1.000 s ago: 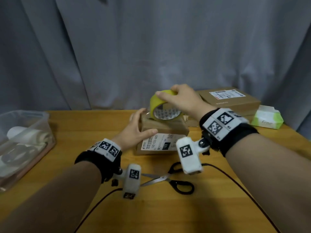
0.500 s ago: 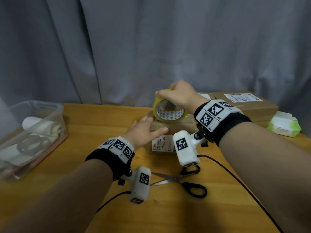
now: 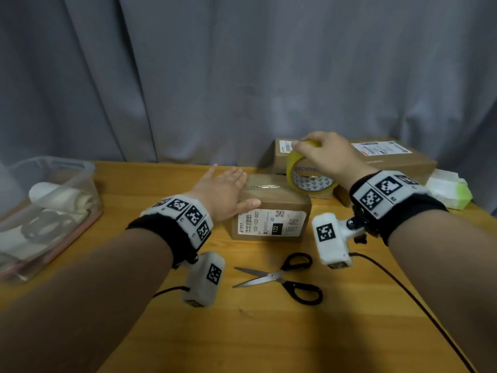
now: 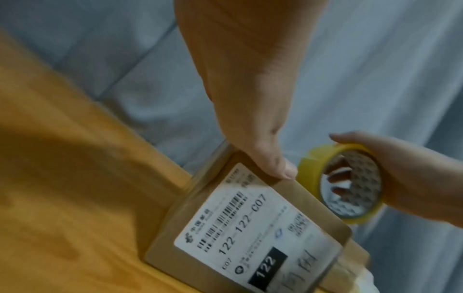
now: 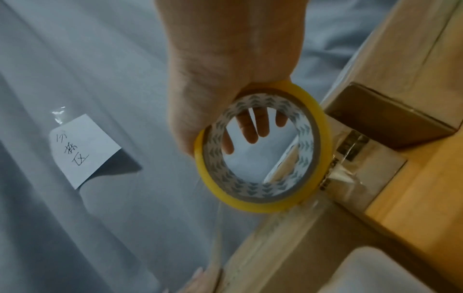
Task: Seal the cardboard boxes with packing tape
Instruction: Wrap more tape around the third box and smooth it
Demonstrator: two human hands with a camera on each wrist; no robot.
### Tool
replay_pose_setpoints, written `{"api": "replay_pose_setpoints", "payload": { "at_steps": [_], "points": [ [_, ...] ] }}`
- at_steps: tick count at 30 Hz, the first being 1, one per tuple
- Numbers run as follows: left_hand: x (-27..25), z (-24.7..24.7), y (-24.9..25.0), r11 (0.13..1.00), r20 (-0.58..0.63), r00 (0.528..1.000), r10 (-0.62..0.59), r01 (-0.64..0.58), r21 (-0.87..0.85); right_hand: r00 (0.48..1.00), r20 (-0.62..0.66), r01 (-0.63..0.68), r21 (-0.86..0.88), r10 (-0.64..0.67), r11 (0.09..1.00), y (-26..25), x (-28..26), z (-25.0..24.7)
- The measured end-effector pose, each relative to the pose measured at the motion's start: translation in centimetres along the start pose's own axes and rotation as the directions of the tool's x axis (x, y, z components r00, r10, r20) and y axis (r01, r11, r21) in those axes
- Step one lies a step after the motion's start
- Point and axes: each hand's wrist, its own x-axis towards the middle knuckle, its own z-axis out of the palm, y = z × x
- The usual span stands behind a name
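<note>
Nearest on the table point(image 3: 269, 332) lie the scissors point(image 3: 282, 277), blades parted, apart from both hands. Just beyond them sits the box point(image 3: 271, 211), its white label point(image 3: 271, 223) facing the person. The left hand point(image 3: 222, 191) lies flat on the box's left top edge, fingers straight and together, pointing away; the thumb point(image 4: 278, 166) presses along the top front edge just above the label. A clear strip of tape point(image 3: 265, 184) runs across the box top, just right of those fingers.

At the box's far right corner the right hand point(image 3: 326, 157) holds the tape roll point(image 3: 309, 173) upright on edge, gripping it from above: the thumb sits on the yellow outer rim and the fingers point(image 5: 253, 126) curl over the top and show through the core in the right wrist view. Whether the roll's lower rim touches the box top cannot be told.

Behind the roll stand more boxes point(image 3: 387, 160) with labels. A white and green pack point(image 3: 447, 191) lies at the far right. At the left edge sits a clear bin point(image 3: 78, 168). A grey curtain point(image 3: 242, 76) hangs behind.
</note>
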Motion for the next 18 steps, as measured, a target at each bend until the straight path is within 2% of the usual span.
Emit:
{"api": "replay_pose_setpoints", "payload": {
  "at_steps": [2,3,6,9,12,15,18],
  "points": [
    [0.3,-0.8,1.3,0.992,0.024,1.0,0.0,-0.003,0.126,1.0,0.005,0.007,-0.023,-0.007,1.0,0.3,0.0,0.3],
    [0.6,-1.0,2.1,0.991,0.036,0.999,0.005,-0.01,0.135,1.0,0.018,0.004,-0.052,-0.003,0.999,0.2,0.2,0.5],
    [1.6,-0.9,4.3,0.999,0.045,0.998,0.039,-0.039,0.016,0.999,0.039,-0.005,-0.133,0.01,0.991,-0.2,0.9,1.1],
    [2.3,-0.1,4.8,0.986,-0.01,1.0,0.018,-0.019,-0.165,0.999,0.041,0.025,-0.185,-0.018,0.982,-0.4,1.4,1.5],
    [2.4,0.4,4.6,0.98,-0.053,0.998,0.014,-0.024,-0.199,0.996,0.094,0.027,-0.225,-0.006,0.974,-0.9,1.9,0.6],
    [2.2,0.3,4.3,0.982,-0.042,0.999,0.023,-0.031,-0.188,0.989,0.141,0.101,-0.4,-0.048,0.911,-1.1,2.5,-0.6],
    [2.0,0.2,4.4,0.982,-0.025,0.999,0.023,-0.027,-0.187,0.978,0.208,0.115,-0.557,0.004,0.823,0.7,2.2,-1.8]
  ]
}}
